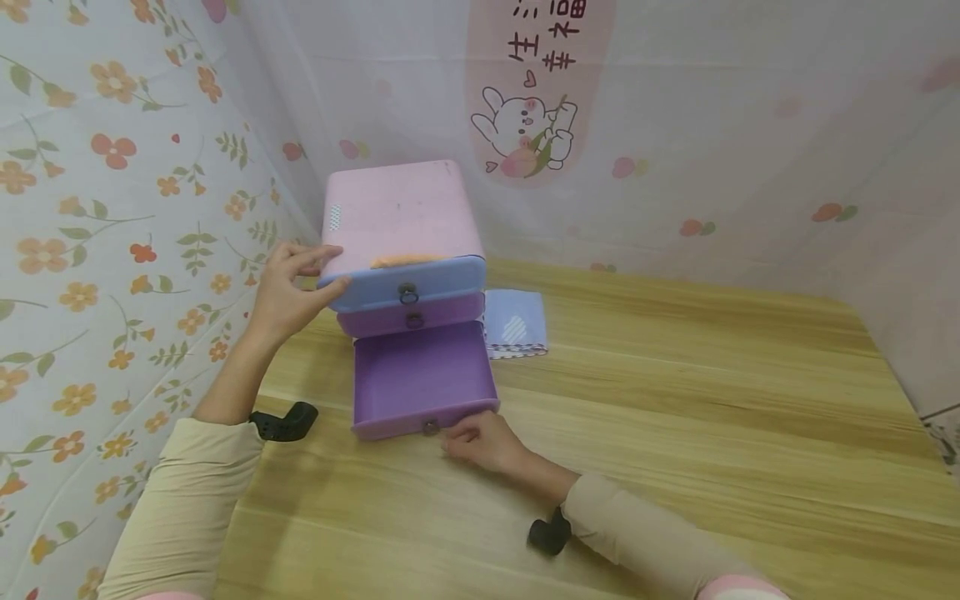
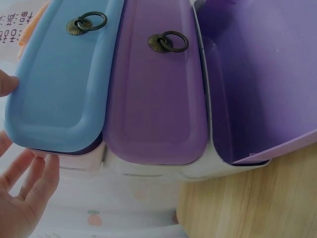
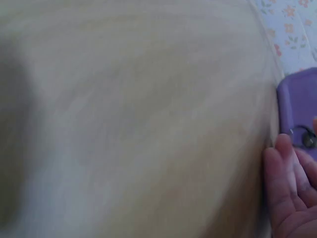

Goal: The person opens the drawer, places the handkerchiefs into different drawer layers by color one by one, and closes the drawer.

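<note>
A small chest of drawers with a pink top stands on the table. Its upper drawer has a blue front; the middle drawer is purple. The purple bottom drawer is pulled well out, with nothing visible inside. My left hand rests at the chest's upper left corner, thumb at the blue front, other fingers spread along the side. Just right of the bottom drawer's ring pull is my right hand, its fingers loosely bent beside the drawer front. The ring appears to hang free of the fingertips.
A folded blue cloth with a patterned edge lies right of the chest. Something orange shows at the top's front edge. Floral curtain hangs close on the left; another pale curtain hangs behind the wooden table.
</note>
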The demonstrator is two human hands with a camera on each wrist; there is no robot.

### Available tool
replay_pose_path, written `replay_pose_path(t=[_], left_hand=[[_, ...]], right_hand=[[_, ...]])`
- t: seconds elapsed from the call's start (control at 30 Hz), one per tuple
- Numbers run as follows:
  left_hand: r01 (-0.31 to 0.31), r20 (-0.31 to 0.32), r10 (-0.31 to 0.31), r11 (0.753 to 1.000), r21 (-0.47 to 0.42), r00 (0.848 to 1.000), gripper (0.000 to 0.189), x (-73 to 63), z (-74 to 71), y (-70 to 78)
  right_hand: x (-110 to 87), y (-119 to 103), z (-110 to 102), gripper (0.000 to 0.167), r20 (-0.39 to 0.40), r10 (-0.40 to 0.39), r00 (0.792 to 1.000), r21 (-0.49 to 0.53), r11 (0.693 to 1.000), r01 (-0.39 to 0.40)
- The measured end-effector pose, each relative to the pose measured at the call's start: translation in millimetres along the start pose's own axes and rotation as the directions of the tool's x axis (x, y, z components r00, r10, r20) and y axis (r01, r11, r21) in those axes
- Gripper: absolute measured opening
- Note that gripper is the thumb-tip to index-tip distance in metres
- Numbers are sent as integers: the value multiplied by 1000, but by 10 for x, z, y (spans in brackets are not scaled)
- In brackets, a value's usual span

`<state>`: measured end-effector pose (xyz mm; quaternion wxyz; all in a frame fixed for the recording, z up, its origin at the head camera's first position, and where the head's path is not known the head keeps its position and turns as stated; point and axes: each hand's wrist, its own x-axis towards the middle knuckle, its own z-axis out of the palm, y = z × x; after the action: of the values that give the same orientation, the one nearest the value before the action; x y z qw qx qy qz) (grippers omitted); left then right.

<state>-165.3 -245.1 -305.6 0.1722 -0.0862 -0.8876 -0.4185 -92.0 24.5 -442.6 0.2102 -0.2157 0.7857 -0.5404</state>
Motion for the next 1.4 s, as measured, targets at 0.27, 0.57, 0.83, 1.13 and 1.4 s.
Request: replay_pose_path(t=[0.27,0.57,0.83,1.13,1.4], left_hand=[[7,-3,-7,1000,1,1000,39,5,10,-9],[7,-12,-7,1000,-5,1000,39,-6,9,-20],[-3,-26,3,1000,-3,1000,38,2,19,-38],[-8,-32,8,1000,-10,999,38,23,34,-46],[4,-35,-5,1000,-19,999,38,14,37,-67]], right_hand=[[-193,-297,-355,15,121,-107,987,-103,987,119],[-27,-45,-710,14,54,-209,976,-125,969,214],[215,156,-1128,14,-113,-201,973,-240,956,170],[414,358,-1400,20,-220,-131,967,-284,957,65],[560,528,-1494,29,-327,26,945,-230,967,-107]])
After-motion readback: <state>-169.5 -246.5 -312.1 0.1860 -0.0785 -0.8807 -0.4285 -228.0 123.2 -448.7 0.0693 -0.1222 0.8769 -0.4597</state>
